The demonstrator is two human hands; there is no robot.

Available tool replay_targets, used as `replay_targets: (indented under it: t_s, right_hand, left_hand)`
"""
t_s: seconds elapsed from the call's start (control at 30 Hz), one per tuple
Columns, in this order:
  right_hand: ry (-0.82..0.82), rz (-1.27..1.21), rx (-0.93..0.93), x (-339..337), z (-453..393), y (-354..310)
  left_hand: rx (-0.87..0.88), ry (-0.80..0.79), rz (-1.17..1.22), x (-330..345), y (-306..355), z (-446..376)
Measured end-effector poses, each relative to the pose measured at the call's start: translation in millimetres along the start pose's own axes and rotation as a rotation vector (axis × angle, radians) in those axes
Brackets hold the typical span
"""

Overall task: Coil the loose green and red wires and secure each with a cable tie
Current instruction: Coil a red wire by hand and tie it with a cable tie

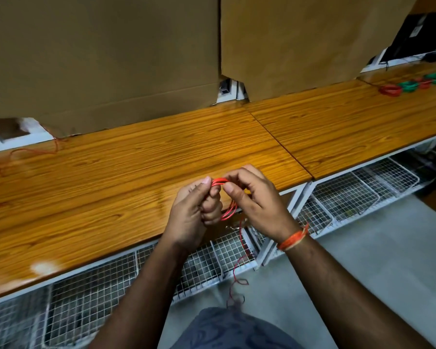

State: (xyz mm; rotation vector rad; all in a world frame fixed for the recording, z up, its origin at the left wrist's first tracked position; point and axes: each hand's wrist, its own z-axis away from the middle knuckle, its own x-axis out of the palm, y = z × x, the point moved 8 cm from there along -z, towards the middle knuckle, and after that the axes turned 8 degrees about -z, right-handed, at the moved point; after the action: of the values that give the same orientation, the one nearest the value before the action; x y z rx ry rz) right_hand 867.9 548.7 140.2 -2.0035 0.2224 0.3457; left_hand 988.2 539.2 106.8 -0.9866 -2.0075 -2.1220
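Observation:
A small coil of red wire (227,212) sits between both hands above the front edge of the wooden bench (126,172). My left hand (193,212) grips the coil with curled fingers, thumb on top. My right hand (256,200) pinches the coil's upper loops between thumb and forefinger. The wire's loose tail (237,270) hangs down past the bench toward my lap. Finished red coils (390,90) and green coils (409,86) lie in a row at the far right of the bench. No cable tie shows.
Large cardboard sheets (106,54) stand along the back of the bench. A thin red strand (35,151) lies at the back left. White wire-mesh baskets (345,195) hang under the bench. Dark equipment (418,39) sits at the top right.

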Motion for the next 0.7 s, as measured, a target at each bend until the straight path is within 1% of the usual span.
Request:
replay_targets:
  t_s: [0.07,0.13,0.17,0.2,0.3,0.33,0.37,0.4,0.43,0.47,0.53,0.57,0.6,0.63,0.67,0.7]
  right_hand:
    - [-0.011,-0.09,0.057,8,12,13]
    - [-0.007,-0.19,0.162,13,32,36]
    - [-0.026,-0.192,0.22,15,44,51]
    - [-0.079,-0.146,0.274,18,58,68]
    - [-0.328,0.152,0.374,28,94,116]
    - [-0.351,0.183,0.425,24,99,126]
    - [-0.309,0.139,0.485,17,101,130]
    - [-0.229,0.061,0.525,7,97,126]
    - [-0.127,-0.012,0.518,-6,89,116]
    - [-0.01,-0.054,0.464,-21,78,100]
    - [0.207,-0.075,0.268,-50,56,65]
    - [0.292,-0.079,0.186,-58,51,55]
    - [0.337,-0.061,0.16,-61,51,53]
    - [0.335,-0.014,0.182,-59,53,59]
    - [0.263,0.08,0.261,-52,56,74]
    - [0.11,0.192,0.373,-39,63,94]
  left_hand:
    - [0.008,-0.002,0.055,2,4,3]
    - [0.015,0.012,0.102,1,9,5]
    - [0.017,0.024,0.125,-1,12,6]
    - [0.018,0.036,0.143,-2,15,6]
    - [0.031,0.079,0.112,-6,20,7]
    - [0.032,0.101,0.061,-7,20,7]
    - [0.034,0.126,-0.009,-9,18,6]
    - [0.037,0.152,-0.084,-11,17,6]
    - [0.038,0.178,-0.149,-14,14,5]
    - [0.034,0.201,-0.192,-16,11,5]
    - [0.024,0.237,-0.215,-21,5,5]
    - [0.021,0.25,-0.207,-23,2,4]
    - [0.017,0.259,-0.189,-25,0,4]
    - [0.011,0.264,-0.16,-25,-2,3]
    - [0.003,0.264,-0.123,-25,-4,2]
    - [-0.007,0.259,-0.085,-25,-6,2]
